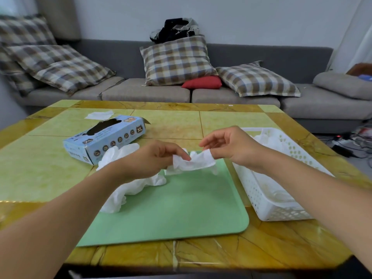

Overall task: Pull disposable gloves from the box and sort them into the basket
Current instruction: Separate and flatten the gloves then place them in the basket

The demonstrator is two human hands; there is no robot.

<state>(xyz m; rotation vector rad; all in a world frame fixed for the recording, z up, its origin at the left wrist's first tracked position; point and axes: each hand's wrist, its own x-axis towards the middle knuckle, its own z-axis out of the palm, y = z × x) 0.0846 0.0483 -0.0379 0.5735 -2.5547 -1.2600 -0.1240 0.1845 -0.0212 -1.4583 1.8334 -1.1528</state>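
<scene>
Pinching a crumpled white disposable glove (192,162) at both ends, my two hands hold it up just above the far edge of the green mat (171,206). My left hand (155,156) has its fingers curled down over the glove's left end, fingertips pressed into the bunched material. My right hand (227,146) grips the right end between thumb and the lower fingers, while its upper fingers stretch out loosely toward the left. The glove sags a little between the two grips, and a few of its fingers dangle below my right hand.

Under my left wrist and forearm I see a loose heap of more white gloves (128,178), lying partly on the mat's left edge and partly on the table (181,121), touching the near corner of the glove box (104,137). That light blue box, marked XL, lies at an angle on the table to the left, its torn oval opening facing up and dark inside. Beyond it a flat white sheet (99,115) lies on the table; I cannot tell what it is.

To the right of the mat stands the white perforated plastic basket (267,202), just under my right forearm, with white gloves already lying inside it. Behind the yellow-green tiled table runs a grey sofa (145,93) with plaid cushions (177,59).
</scene>
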